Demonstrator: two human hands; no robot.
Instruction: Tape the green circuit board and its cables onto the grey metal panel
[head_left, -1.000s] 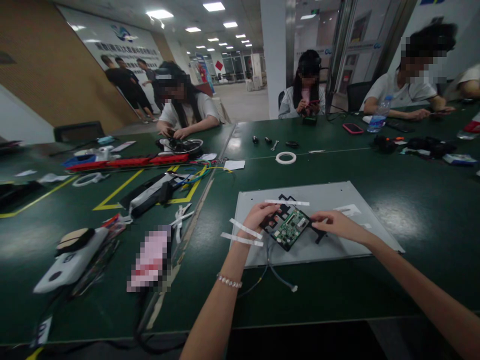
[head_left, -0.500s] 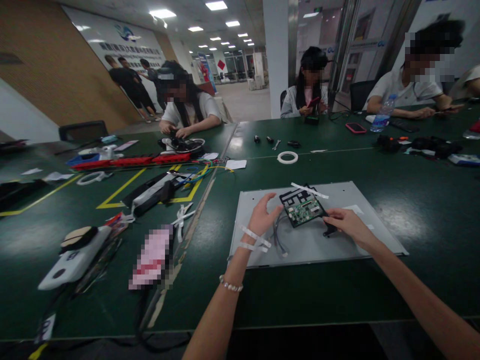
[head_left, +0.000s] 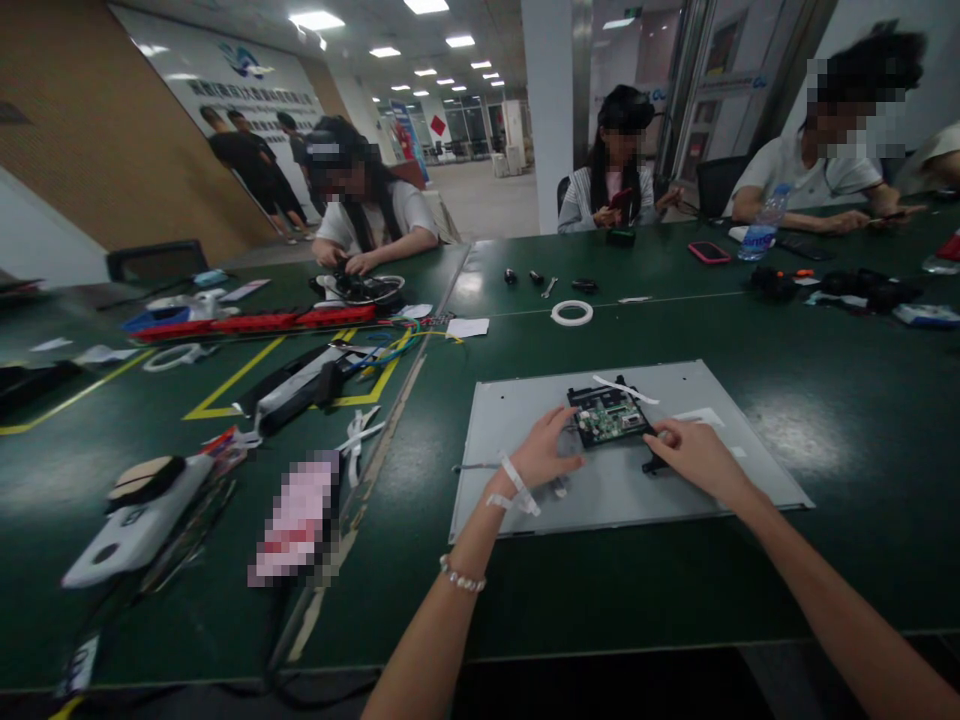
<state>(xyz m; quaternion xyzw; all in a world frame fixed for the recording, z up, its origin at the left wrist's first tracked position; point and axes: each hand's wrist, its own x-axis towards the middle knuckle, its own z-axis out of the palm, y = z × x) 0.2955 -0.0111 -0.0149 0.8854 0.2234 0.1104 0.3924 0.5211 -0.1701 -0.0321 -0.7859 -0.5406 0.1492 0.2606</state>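
A green circuit board (head_left: 613,422) on a black plastic bracket (head_left: 581,395) lies over a pale grey metal panel (head_left: 705,385). My right hand (head_left: 699,458) pinches the bracket's lower right arm. At the board's left edge is my left hand (head_left: 544,452), thumb and fingers apart; whether it touches the board or the cables there I cannot tell. White tape strips (head_left: 519,490) wrap my left wrist. A grey cable (head_left: 476,466) sticks out left of that wrist, partly hidden by it. One white strip (head_left: 622,388) crosses the bracket's top.
Behind the panel lie a tape roll (head_left: 572,313), a small wrench (head_left: 550,288) and small dark parts. To the left are a pink item (head_left: 296,515), a white device (head_left: 139,520) and a black-and-grey part (head_left: 300,390). Several people sit across the green table (head_left: 637,590).
My left hand has moved right and down to the board's left edge. The bracket with the board lies flatter and has turned slightly. The cables have shifted, one now pointing left.
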